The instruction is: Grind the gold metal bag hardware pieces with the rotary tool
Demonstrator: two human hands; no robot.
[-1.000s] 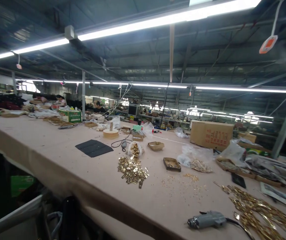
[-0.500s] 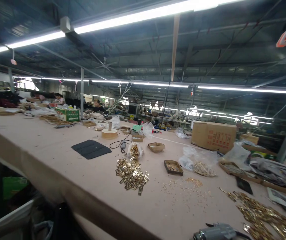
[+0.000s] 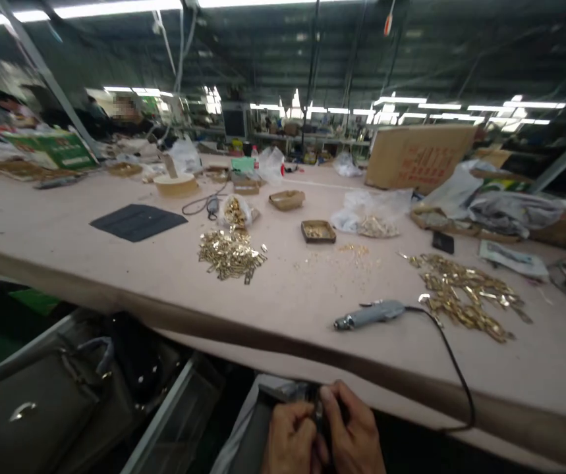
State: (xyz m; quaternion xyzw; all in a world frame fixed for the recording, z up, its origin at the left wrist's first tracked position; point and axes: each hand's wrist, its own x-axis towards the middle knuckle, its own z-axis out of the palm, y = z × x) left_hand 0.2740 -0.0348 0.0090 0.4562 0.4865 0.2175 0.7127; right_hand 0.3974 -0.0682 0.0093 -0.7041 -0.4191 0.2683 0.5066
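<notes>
My left hand [image 3: 290, 440] and my right hand [image 3: 352, 431] are close together below the table's front edge, fingers bent and pinching. Between them is a small dark piece, partly covered by the fingers, and I cannot make out what it is. A grey, smooth-faced item [image 3: 254, 431] with pale cloth or paper at its side lies just left of my left hand. On the table above my hands rests a grey electric screwdriver [image 3: 374, 315] with a black cord. Neither hand touches it.
Piles of gold metal plates [image 3: 228, 253] and longer gold fittings [image 3: 470, 289] lie on the table [image 3: 283, 309]. Behind are a small box of parts [image 3: 318, 231], plastic bags, a black sheet [image 3: 137, 222] and a carton [image 3: 418, 158]. Bags [image 3: 30, 408] sit below left.
The view has tipped down and turned right. Both hands and the grey item have come into sight at the bottom, and the whole screwdriver now shows.
</notes>
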